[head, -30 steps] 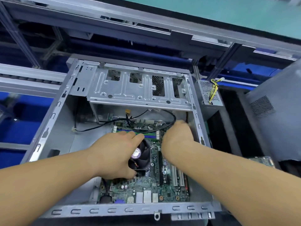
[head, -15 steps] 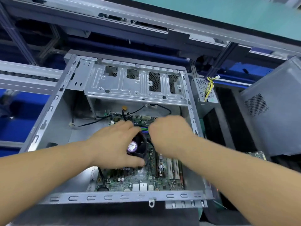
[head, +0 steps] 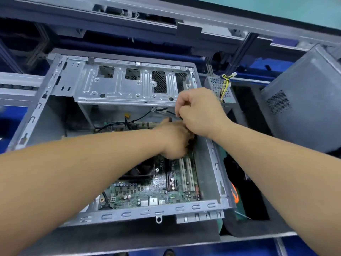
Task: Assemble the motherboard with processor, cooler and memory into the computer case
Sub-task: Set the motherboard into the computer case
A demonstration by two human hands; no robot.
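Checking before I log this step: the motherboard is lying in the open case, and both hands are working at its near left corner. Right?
Not quite. The motherboard does lie in the open case, but the head view shows the left hand and the right hand together at its far right corner, by the black cable.

sitting to the right, just beside the open box: a small grey metal box with holes point(head: 219, 89), with yellow and black wires point(head: 225, 85) poking up out of it. leaning further right: a big grey panel point(head: 302, 100) with a patch of tiny holes. running across the top: a long grey metal rail point(head: 129, 21), with a green surface point(head: 276, 8) lying behind it. showing on the left and at the bottom: blue parts point(head: 13, 115). peeking out low on the right: something orange point(head: 235, 195) in a dark gap.
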